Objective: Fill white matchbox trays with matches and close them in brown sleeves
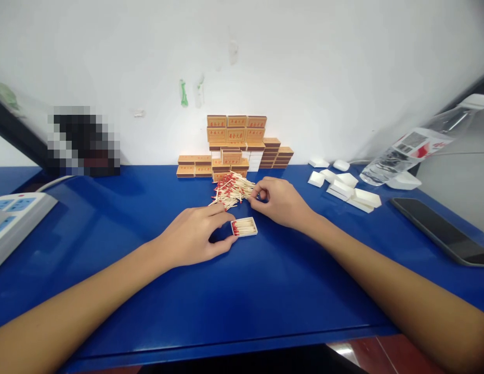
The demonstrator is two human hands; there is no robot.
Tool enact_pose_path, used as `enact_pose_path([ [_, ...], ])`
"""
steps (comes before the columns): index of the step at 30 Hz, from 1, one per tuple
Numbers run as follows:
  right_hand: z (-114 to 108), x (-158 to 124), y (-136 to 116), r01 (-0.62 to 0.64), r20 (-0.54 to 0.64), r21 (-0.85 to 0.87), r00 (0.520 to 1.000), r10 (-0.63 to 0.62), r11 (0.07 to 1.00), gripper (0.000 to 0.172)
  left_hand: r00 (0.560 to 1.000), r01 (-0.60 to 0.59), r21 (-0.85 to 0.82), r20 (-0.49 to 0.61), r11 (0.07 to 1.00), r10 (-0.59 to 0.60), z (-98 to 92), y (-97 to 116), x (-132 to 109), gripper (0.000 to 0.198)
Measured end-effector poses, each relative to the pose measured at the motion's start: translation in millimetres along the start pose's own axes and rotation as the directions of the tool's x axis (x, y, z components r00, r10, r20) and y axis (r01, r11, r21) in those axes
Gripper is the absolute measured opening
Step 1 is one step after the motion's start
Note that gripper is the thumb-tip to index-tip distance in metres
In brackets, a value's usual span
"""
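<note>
A small white matchbox tray (245, 227) lies on the blue table (242, 301), filled with red-tipped matches. My left hand (195, 236) rests beside it, thumb and forefinger closed on the tray's left end. Just behind lies a loose pile of matches (231, 188). My right hand (278, 201) sits at the pile's right edge, its fingertips pinched together on some matches.
Stacks of tan matchboxes (237, 140) stand against the white wall. Several empty white trays (345, 186) lie at the right, with a plastic water bottle (405, 153) and a dark phone (440, 228) beyond. A white power strip (11, 215) sits at the far left.
</note>
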State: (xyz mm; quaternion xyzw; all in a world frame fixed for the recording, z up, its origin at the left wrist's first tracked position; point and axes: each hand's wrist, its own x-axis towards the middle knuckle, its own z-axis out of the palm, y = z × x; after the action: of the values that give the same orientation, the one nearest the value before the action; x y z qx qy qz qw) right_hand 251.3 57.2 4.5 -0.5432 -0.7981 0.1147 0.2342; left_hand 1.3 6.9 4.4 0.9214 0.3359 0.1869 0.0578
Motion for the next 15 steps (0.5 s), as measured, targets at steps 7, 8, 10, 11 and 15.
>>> enact_pose_path([
  [7, -30.1, -3.7, 16.7, 0.177, 0.147, -0.061, 0.975, -0.166, 0.982, 0.007, 1.000, 0.010, -0.009, 0.006, 1.000, -0.010, -0.2, -0.1, -0.4, 0.030],
  [8, -34.6, -4.4, 18.5, 0.200, 0.186, -0.054, 0.965, -0.187, 0.978, 0.008, 1.000, 0.009, -0.010, 0.006, 1.000, -0.009, 0.0, -0.2, -0.3, 0.030],
  [10, -41.2, -5.6, 21.3, 0.217, 0.242, -0.049, 0.950, -0.199, 0.975, 0.010, 1.000, 0.007, -0.011, 0.001, 1.000, -0.007, 0.4, -0.5, 0.0, 0.030],
  [11, -43.2, -6.1, 22.4, 0.220, 0.260, -0.052, 0.945, -0.199, 0.974, 0.010, 1.000, 0.004, -0.012, -0.002, 1.000, -0.004, 0.6, -0.7, 0.1, 0.030],
  [15, -46.5, -6.9, 24.3, 0.211, 0.287, -0.061, 0.940, -0.185, 0.976, 0.009, 1.000, 0.002, -0.009, -0.015, 1.000, -0.003, 0.9, -0.9, -0.1, 0.029],
])
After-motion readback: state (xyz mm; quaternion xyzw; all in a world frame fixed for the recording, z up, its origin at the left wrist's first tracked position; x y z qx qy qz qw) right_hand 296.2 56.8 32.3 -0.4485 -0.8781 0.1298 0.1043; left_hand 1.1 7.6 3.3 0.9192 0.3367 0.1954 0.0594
